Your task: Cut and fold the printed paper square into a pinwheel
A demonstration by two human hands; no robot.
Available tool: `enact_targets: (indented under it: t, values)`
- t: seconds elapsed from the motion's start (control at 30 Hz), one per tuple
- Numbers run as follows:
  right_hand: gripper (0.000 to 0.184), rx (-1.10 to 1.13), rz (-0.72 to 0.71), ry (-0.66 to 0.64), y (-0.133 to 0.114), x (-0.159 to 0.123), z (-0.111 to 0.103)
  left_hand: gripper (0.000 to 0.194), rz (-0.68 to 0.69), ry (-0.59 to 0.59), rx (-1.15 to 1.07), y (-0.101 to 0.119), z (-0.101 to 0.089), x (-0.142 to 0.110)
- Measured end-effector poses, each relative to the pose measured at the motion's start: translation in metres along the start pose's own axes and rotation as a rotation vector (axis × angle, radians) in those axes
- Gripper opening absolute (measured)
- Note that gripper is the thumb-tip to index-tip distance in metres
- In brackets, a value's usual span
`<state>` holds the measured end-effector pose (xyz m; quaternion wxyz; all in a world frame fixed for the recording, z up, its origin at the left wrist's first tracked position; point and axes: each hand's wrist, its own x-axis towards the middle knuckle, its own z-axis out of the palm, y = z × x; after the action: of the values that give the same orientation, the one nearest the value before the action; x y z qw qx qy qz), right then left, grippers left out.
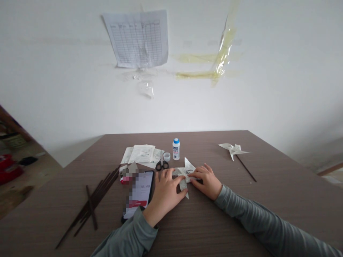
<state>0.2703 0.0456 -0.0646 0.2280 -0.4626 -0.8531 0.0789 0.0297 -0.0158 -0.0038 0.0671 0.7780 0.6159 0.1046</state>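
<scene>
A printed-paper pinwheel [183, 184] lies on the table in front of me, its pointed blades spread out. My left hand [166, 189] holds it from the left, with index finger and thumb on the paper near the middle and lower blade. From the other side, my right hand [207, 181] grips the pinwheel with thumb and fingers near its centre. The fingers partly cover the folds at the middle. Just beyond my left fingers lie black-handled scissors [162, 165]. A small white bottle with a blue cap [176, 149] stands upright behind the pinwheel.
Beside the bottle is a small clear cup [166, 156]. Paper sheets [142, 154] are stacked at the back left. A phone [140, 194] lies left of my left hand, near several dark sticks [92, 205]. Another pinwheel [233, 150] on a stick lies at right.
</scene>
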Motion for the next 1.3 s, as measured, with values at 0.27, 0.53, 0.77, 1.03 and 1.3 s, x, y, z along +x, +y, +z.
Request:
enact_targets:
  t: [0.27,0.53,0.77,1.03,1.3]
  values:
    - [0.027,-0.046,-0.033,0.013,-0.005,-0.002,-0.004,0.052,0.003,0.037,-0.01,0.0,0.001,0.001]
    - [0.027,-0.075,-0.036,0.002,-0.007,-0.001,-0.005,0.052,0.022,0.003,0.006,0.003,-0.004,0.001]
    - [0.031,-0.099,-0.047,-0.033,-0.006,-0.001,-0.005,0.051,-0.001,-0.045,0.007,0.006,-0.009,0.003]
    - [0.026,-0.053,-0.074,0.017,0.002,-0.001,0.001,0.049,0.002,-0.032,0.002,0.004,-0.009,0.003]
    - [0.026,0.028,-0.073,0.046,0.013,0.0,0.005,0.048,0.008,-0.012,0.007,0.005,-0.006,0.003]
